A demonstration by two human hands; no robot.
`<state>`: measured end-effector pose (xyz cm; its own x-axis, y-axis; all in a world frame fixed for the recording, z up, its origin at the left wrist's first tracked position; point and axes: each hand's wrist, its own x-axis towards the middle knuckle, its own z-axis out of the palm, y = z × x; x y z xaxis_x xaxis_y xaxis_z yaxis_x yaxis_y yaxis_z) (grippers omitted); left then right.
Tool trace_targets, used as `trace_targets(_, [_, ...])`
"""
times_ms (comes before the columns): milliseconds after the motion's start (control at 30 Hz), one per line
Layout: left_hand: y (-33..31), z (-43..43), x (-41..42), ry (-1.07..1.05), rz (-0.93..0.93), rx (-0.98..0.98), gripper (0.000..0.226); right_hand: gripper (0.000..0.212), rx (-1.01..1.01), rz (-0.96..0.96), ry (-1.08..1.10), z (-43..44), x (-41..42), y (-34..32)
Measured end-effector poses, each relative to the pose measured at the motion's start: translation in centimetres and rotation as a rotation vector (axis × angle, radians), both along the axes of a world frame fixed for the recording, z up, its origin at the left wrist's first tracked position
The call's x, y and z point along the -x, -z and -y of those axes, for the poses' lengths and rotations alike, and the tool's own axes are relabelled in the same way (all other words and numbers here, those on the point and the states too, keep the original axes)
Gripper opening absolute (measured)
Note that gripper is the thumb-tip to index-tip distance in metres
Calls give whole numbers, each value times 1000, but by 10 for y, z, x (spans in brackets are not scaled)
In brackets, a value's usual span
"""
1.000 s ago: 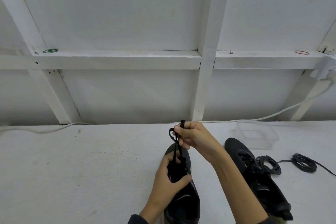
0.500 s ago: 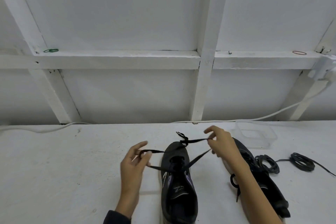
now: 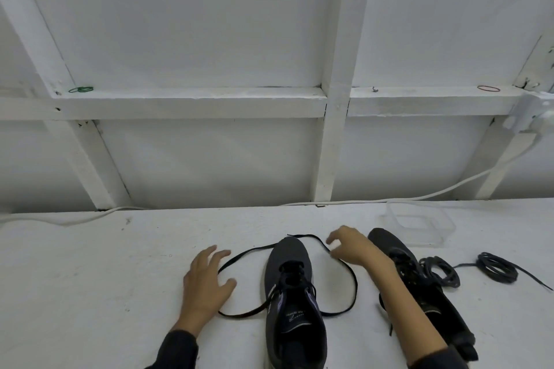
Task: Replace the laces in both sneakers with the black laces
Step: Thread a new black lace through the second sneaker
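The counter (image 3: 90,293) carries everything, so I work flat on it and do not lift the sneaker (image 3: 295,323) in front of me. It lies with its toe pointing away from me. The second sneaker (image 3: 419,284) lies to its right, partly under my right forearm, and looks laced already, so I judge this middle one to be the one in hand.

The black lace (image 3: 245,255) looks seated only in some of the eyelets. It leaves the sneaker on both sides and lies slack on the counter in a wide ring round the toe. To do this step well, I should pick up each strand near its tip and draw the two even. I should keep the band flat instead of twisted, then cross them up one pair of eyelets at a time. My spare fingers should press the tongue down so the sneaker does not slide.

My left fingers (image 3: 214,255) are spread and released, holding nothing. They rest just beside the left bend of the lace, which passes close under the thumb. My right fingers (image 3: 341,252) are loosely curled just right of the toe. The lace runs right at their tips, and I cannot tell whether they pinch it or only touch it.
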<state>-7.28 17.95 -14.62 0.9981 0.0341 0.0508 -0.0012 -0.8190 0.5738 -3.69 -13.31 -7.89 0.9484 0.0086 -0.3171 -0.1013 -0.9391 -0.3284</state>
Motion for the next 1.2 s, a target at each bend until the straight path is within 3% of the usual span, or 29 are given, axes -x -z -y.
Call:
trace_targets(167, [-11, 44, -41, 261, 65, -20, 48, 38, -51, 253, -58, -32, -30, 19])
trace_targets(333, [-4, 68, -70, 504, -57, -149, 50, 35, 34, 307, -71, -41, -43, 55])
trace_targets(433, [2, 70, -70, 471, 14, -286, 36, 19, -19, 376, 0, -38, -41, 70])
trace_targets(533, [4, 66, -65, 359, 116, -304, 20, 12, -55, 393, 30, -31, -38, 71])
trace_targets(700, [15, 54, -57, 283, 124, -310, 27, 17, -652, 351, 174, -24, -18, 45])
trace_targets(800, [17, 48, -53, 260, 154, -278, 24, 23, -823, 331, 173, -23, 5, 23])
trace_targets(933, [20, 44, -47, 219, 144, -240, 18, 8, -964, 204, 80, -20, 42, 1])
trace_targets(1033, [19, 45, -41, 139, 116, -95, 12, 4, -1018, 105, 63, -18, 69, -8])
trace_targets(1133, [12, 44, -33, 28, 41, 277, 11, 10, -1007, -3, 40, -15, 87, -7])
trace_targets(1200, [4, 43, -27, 1, 5, 479, 22, 16, -999, -61, 31, -13, 95, -5])
